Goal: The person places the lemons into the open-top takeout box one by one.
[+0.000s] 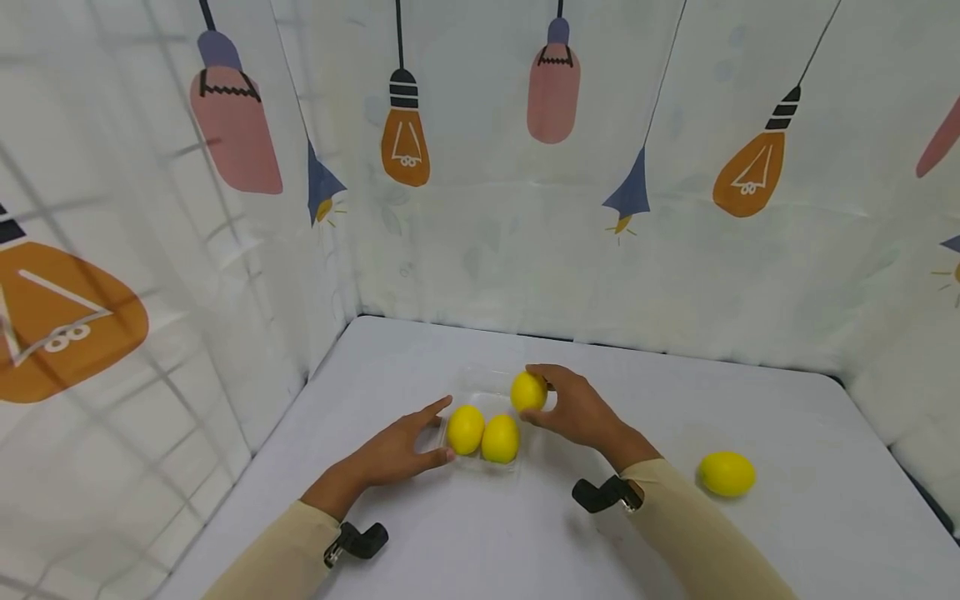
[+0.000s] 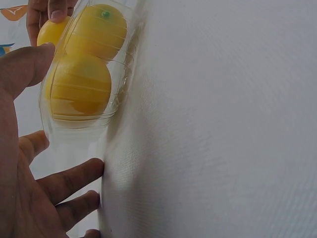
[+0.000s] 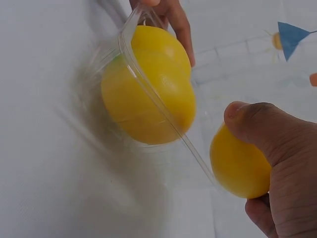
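Observation:
A clear plastic container (image 1: pixel 480 382) stands on the table with two yellow lemons (image 1: pixel 466 430) side by side in its near part. My left hand (image 1: pixel 393 450) is at the container's left side, fingers spread; in the left wrist view its thumb (image 2: pixel 37 62) lies at the rim and the other fingers extend toward the table. Between thumb and fingers, my right hand (image 1: pixel 573 407) grips a third lemon (image 1: pixel 528 392) at the container's far right corner. In the right wrist view this held lemon (image 3: pixel 240 161) is beside the container's rim (image 3: pixel 163 106).
Another lemon (image 1: pixel 727 474) lies on the white table (image 1: pixel 540 533) to the right, beyond my right forearm. Pale fabric walls (image 1: pixel 480 250) printed with lamps enclose the table at the back and sides. A black wrist mount (image 1: pixel 607 495) sits on each sleeve.

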The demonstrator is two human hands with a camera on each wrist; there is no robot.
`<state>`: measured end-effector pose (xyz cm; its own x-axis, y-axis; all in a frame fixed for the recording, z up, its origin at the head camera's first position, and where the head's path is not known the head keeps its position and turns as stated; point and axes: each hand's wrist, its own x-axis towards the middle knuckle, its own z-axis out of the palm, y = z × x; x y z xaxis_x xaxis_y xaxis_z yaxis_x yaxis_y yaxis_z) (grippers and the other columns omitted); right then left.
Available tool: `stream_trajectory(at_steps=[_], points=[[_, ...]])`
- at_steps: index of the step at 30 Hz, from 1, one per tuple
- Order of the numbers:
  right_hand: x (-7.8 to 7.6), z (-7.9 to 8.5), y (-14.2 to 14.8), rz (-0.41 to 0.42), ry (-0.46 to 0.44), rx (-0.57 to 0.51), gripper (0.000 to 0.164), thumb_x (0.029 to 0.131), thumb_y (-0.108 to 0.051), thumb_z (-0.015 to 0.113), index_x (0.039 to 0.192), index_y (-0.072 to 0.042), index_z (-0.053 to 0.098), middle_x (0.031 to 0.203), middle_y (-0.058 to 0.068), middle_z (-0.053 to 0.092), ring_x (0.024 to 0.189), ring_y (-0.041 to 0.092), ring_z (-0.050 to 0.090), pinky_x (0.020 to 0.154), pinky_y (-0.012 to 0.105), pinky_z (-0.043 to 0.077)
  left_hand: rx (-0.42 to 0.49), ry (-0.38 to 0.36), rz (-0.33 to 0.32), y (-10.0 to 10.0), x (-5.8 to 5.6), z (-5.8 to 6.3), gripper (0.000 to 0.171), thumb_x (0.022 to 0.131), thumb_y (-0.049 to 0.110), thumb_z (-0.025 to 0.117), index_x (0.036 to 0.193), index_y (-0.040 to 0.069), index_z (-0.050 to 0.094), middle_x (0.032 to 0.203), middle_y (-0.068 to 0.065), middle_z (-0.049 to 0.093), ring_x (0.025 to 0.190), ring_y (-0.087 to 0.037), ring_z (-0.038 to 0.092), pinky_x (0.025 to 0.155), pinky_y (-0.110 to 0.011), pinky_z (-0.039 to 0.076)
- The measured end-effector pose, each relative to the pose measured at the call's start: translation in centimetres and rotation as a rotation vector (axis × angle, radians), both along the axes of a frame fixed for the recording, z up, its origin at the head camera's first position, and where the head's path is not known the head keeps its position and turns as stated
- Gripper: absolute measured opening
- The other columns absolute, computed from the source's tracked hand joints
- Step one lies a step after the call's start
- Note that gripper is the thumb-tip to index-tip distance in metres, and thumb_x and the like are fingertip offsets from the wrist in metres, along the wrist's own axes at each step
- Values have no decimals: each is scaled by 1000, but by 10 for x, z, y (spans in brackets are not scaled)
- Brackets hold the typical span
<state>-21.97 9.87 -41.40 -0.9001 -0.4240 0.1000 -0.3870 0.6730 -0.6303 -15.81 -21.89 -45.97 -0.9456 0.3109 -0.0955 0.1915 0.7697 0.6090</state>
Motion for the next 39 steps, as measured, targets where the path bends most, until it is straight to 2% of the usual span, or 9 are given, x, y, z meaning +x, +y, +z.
stream_trajectory(at_steps=[17,28,39], points=[[-6,4,-30,5,-71,11,75,84,-33,87,149,-17,54,149,2,53,123,25,57,104,44,50,-3,-3,-8,-1,0,-1,90,89,69,65,163,39,25,149,-5,54,144,-32,40,116,-63,29],[-15,-6,-43,34,-91,32,74,86,-37,85,150,-16,53,149,2,53,122,23,57,104,43,50,-9,4,-13,-2,0,-1,90,89,71,64,163,38,25,148,-5,55,144,-32,41,115,-62,30],[-17,-6,-49,33,-99,47,73,87,-36,84,150,-15,53,147,3,55,118,23,57,105,43,49,-6,-2,-14,-1,0,1,89,90,68,65,163,37,26,148,-5,55,144,-32,41,115,-62,30]])
